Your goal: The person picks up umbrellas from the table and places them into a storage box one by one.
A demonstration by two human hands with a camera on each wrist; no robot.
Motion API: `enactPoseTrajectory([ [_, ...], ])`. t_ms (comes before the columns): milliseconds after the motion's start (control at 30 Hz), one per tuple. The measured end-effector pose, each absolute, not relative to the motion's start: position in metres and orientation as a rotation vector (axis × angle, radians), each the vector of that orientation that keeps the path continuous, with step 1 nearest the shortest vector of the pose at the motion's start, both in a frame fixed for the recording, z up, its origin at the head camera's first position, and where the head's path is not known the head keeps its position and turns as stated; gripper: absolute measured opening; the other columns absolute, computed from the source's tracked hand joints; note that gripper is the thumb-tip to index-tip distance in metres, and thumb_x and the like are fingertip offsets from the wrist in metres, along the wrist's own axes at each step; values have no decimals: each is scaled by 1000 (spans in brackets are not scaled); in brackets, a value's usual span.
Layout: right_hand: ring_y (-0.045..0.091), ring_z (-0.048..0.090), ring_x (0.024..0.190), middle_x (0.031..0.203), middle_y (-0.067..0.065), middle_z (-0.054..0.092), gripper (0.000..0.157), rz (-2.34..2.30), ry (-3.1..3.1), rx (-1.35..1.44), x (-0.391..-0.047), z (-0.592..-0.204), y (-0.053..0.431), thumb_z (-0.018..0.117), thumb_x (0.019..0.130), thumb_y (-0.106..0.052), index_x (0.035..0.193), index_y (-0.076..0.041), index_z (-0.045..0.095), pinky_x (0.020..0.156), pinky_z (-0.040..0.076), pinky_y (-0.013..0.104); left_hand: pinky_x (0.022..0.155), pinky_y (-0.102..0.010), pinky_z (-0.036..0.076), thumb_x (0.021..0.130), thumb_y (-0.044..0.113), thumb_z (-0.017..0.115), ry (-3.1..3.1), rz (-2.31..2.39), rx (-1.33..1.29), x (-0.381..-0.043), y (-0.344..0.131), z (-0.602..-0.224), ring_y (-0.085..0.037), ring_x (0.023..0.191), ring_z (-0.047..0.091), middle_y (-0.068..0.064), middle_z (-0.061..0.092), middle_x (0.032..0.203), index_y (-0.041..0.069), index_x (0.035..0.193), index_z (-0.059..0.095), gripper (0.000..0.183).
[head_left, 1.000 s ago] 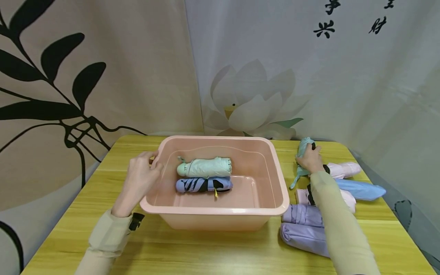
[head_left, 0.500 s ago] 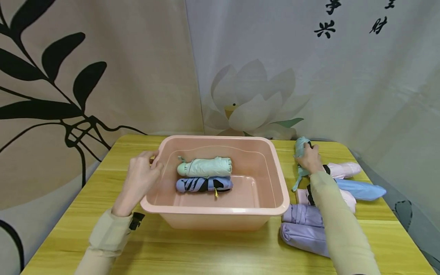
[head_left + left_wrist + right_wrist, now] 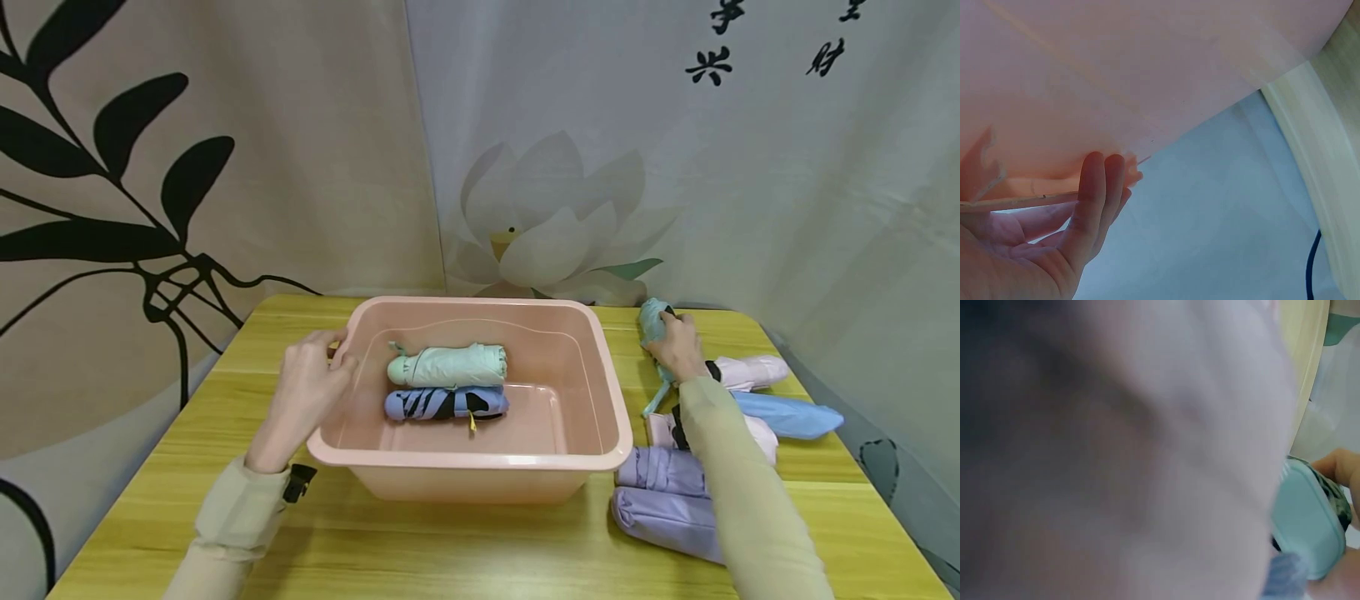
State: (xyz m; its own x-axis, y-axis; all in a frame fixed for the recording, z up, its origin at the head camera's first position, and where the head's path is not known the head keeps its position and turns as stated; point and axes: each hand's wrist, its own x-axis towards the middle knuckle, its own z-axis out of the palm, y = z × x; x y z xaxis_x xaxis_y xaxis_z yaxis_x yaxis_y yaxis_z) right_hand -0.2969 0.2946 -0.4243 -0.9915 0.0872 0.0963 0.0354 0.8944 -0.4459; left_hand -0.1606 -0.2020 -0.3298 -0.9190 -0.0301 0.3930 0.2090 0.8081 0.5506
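My left hand (image 3: 311,385) grips the left rim of a pink plastic basin (image 3: 468,460); in the left wrist view its fingers (image 3: 1091,194) lie against the basin's outer wall (image 3: 1085,81). Inside the basin, a mint folded umbrella (image 3: 450,366) lies alongside a blue one with black markings (image 3: 420,404). At the back right of the table, my right hand (image 3: 678,346) holds a teal folded umbrella (image 3: 653,322), its strap hanging toward the front. The right wrist view catches the teal umbrella's flat end (image 3: 1309,522) between thumb and fingers, with blurred pale fabric covering most of the picture.
Right of the basin lie more folded umbrellas: a pale pink one (image 3: 753,371), a blue one (image 3: 787,414), another pink one (image 3: 761,437) and two lilac ones (image 3: 663,517), partly under the right forearm. The wooden table (image 3: 480,550) meets a printed curtain (image 3: 337,167) behind.
The teal umbrella's top end has tilted slightly left while its strap has swung a little right. The left hand and the basin have stayed in place.
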Motion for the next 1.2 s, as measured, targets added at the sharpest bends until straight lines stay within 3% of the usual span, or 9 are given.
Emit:
enactPoseTrajectory([
  [367,55,39,119,133,41,34,64,675,-2919,-70,-292,-419,293,59,83,-10,139,12,37,98,37,64,59,-40,54,84,3,54,-2580,-844,-162,-161,-202,-331,-40,85,66,-34,62,112,-16,115,60,36],
  [933,55,38,122,136,39,35,62,645,-2822,54,-288,-395,289,57,82,-6,139,9,39,100,35,64,53,-27,47,84,3,55,-2589,-842,-154,-161,-202,-331,-35,78,65,-34,62,111,-16,115,60,37],
  [1200,53,41,119,134,38,39,60,638,-2729,146,-285,-383,280,60,80,-3,137,9,43,94,39,64,51,-26,46,84,2,54,-2593,-847,-162,-162,-203,-331,-35,77,65,-35,62,110,-16,116,59,37],
])
